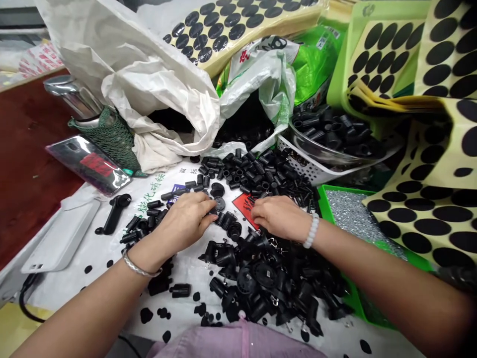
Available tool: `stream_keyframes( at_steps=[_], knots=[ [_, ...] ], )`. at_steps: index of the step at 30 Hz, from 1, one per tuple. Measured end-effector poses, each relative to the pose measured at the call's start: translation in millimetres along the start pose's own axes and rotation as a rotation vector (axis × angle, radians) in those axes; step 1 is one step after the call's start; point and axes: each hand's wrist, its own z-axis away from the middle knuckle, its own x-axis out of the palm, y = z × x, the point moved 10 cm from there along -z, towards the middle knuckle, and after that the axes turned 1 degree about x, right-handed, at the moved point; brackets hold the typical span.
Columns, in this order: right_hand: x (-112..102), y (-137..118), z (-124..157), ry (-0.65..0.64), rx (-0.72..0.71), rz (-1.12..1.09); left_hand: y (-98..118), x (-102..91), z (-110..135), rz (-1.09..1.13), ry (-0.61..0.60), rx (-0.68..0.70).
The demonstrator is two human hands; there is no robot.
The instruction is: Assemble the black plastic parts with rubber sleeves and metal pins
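My left hand (188, 219) rests knuckles up on the white sheet (112, 248), its fingers curled around a small black round part (219, 204) at the fingertips. My right hand (278, 216) lies just to the right, fingers bent down into the black parts; what they pinch is hidden. Between the hands lie loose black caps (233, 226). A heap of black plastic wheel-like pieces (268, 283) sits below the hands. A pile of short black tubes (257, 171) spreads above them.
A white basket (309, 171) holding a metal bowl of black tubes (335, 132) stands at the right. Yellow sheets of black round pads (428, 199) hang over a green tray (350, 214). White bags (149, 79), a phone (87, 164) and a netted metal flask (93, 112) lie left.
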Motion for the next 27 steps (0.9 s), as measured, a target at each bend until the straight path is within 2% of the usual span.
stream_keyframes(
  at_steps=[4,10,13,16,20,27],
  knots=[
    [-4,19,14,0.017,0.020,-0.025,13,0.6,-4,0.047,-0.007,0.072],
    [-25,62,63,0.107,0.149,-0.014,33,1.4,-11,0.140,0.003,0.163],
    [-15,70,83,0.066,0.204,0.069,45,3.0,-15,0.163,-0.003,0.209],
    [3,67,94,0.025,0.199,0.140,48,5.8,-18,0.160,-0.014,0.216],
    [14,61,98,0.060,0.143,0.166,35,4.0,-16,0.109,-0.008,0.156],
    [20,62,86,0.138,0.099,0.133,-23,-16.7,0,-0.009,0.014,-0.111]
  ],
)
